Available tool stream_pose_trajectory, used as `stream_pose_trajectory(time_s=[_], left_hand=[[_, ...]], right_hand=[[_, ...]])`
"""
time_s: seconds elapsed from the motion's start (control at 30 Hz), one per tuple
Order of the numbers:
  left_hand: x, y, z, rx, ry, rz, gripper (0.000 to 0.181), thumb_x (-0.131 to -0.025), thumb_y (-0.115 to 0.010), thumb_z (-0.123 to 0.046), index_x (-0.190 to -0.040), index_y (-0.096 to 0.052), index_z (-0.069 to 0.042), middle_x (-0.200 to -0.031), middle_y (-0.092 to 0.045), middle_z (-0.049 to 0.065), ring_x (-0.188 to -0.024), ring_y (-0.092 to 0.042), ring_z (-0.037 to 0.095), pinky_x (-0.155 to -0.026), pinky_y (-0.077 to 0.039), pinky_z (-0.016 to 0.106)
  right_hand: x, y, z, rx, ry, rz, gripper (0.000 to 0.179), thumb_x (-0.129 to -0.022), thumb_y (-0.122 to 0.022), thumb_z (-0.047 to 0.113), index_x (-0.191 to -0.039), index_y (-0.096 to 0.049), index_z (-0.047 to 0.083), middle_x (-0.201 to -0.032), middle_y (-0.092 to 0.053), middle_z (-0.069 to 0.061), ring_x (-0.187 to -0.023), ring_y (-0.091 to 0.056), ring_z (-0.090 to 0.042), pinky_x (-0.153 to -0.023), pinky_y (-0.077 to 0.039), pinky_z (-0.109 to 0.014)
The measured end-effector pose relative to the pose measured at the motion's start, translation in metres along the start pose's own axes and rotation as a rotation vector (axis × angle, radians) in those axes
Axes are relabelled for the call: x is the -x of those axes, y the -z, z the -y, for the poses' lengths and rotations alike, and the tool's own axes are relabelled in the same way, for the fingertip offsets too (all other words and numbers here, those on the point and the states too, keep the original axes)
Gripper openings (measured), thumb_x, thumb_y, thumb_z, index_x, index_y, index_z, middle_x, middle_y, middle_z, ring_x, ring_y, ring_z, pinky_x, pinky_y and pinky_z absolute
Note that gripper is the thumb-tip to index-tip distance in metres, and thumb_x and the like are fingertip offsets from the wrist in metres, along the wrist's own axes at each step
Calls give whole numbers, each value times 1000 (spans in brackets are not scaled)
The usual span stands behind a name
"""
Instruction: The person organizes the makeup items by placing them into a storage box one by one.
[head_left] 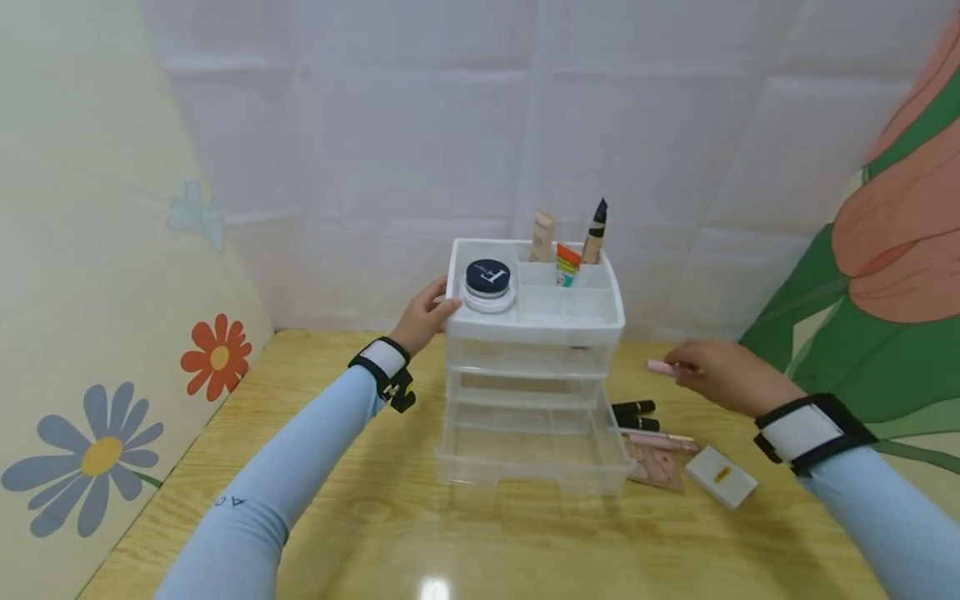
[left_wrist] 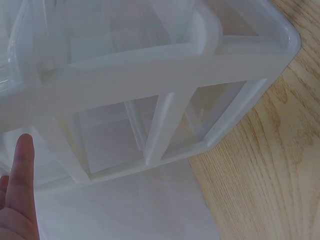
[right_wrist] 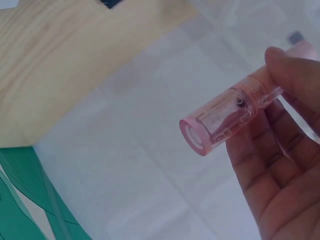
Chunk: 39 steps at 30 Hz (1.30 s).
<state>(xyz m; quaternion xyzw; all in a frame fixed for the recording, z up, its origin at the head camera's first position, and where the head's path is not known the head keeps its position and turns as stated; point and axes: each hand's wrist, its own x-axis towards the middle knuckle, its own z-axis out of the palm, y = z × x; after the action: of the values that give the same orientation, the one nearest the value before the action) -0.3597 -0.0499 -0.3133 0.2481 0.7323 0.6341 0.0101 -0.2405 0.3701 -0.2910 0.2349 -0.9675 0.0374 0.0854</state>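
Note:
A white organizer with clear drawers stands mid-table, its bottom drawer pulled out. My left hand rests against the organizer's upper left side, thumb near the top tray's front corner; one straight finger shows against the frame in the left wrist view. Above the table to the right, my right hand pinches a pink, partly see-through lip gloss tube between thumb and fingers. The top tray holds a dark-lidded powder jar, a beige tube, a small colorful tube and a black-tipped beige tube.
Right of the organizer lie black tubes, pink slim sticks, a pink patterned palette and a white box. A white cloth hangs behind the wooden table. Flowered panels stand at both sides.

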Motion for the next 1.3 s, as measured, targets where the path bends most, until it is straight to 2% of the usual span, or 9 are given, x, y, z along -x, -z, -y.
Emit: stream_pose_trajectory(time_s=[0.2,0.37,0.53,0.67,0.8,0.93,1.2,1.3], left_hand=[[-3,1,-1,12,-13,-1,59,-99,-49,-20,-153,-29,-9,-149,-37,17,-121,-51,36,-89,-54,42],[-4,1,-4,15,-22,3,59,-99,-49,-20,-153,-29,-9,-149,-37,18,-122,-51,37,-89,-54,41],[-5,2,-4,9,-25,-3,59,-99,-49,-19,-153,-29,-8,-148,-37,18,-122,-51,37,-88,-54,41],[-5,2,-3,8,-27,-6,58,-98,-49,-18,-152,-30,-7,-147,-38,19,-121,-51,37,-88,-54,41],[-5,1,-1,10,-31,-7,57,-99,-49,-17,-152,-31,-7,-146,-39,19,-121,-52,37,-88,-54,42],[-4,1,1,5,-23,-11,57,-99,-49,-18,-152,-31,-7,-147,-39,19,-121,-51,37,-88,-54,42],[-2,0,3,12,-9,-9,57,-98,-49,-18,-152,-31,-7,-147,-38,19,-121,-51,37,-89,-54,42],[-2,0,3,16,-7,-9,58,-98,-49,-18,-152,-31,-7,-147,-39,18,-121,-52,36,-89,-54,42]], right_hand=[[11,22,19,46,42,-64,22,-85,-73,6,-106,-71,2,-90,-65,-1,-77,-61,-16,-62,-53,-37],[12,33,38,83,75,-108,22,-84,-74,7,-105,-72,4,-87,-63,2,-71,-56,-9,-55,-49,-31],[7,39,61,98,174,-180,22,-80,-78,7,-102,-73,8,-83,-59,6,-66,-49,-4,-52,-46,-25],[-2,41,82,100,243,-188,21,-79,-79,9,-100,-74,11,-82,-57,9,-65,-47,-3,-51,-44,-22],[-13,40,102,108,299,-160,20,-79,-80,13,-99,-74,13,-81,-58,9,-64,-48,-2,-52,-45,-22],[-27,37,117,50,337,-98,21,-81,-79,11,-101,-74,11,-84,-61,7,-67,-51,-2,-55,-48,-21],[-55,25,133,-34,403,31,18,-83,-77,10,-101,-73,11,-87,-63,6,-73,-53,-7,-62,-52,-24],[-66,20,139,-76,395,102,18,-83,-77,11,-100,-73,12,-85,-63,8,-72,-53,-7,-63,-51,-25]])
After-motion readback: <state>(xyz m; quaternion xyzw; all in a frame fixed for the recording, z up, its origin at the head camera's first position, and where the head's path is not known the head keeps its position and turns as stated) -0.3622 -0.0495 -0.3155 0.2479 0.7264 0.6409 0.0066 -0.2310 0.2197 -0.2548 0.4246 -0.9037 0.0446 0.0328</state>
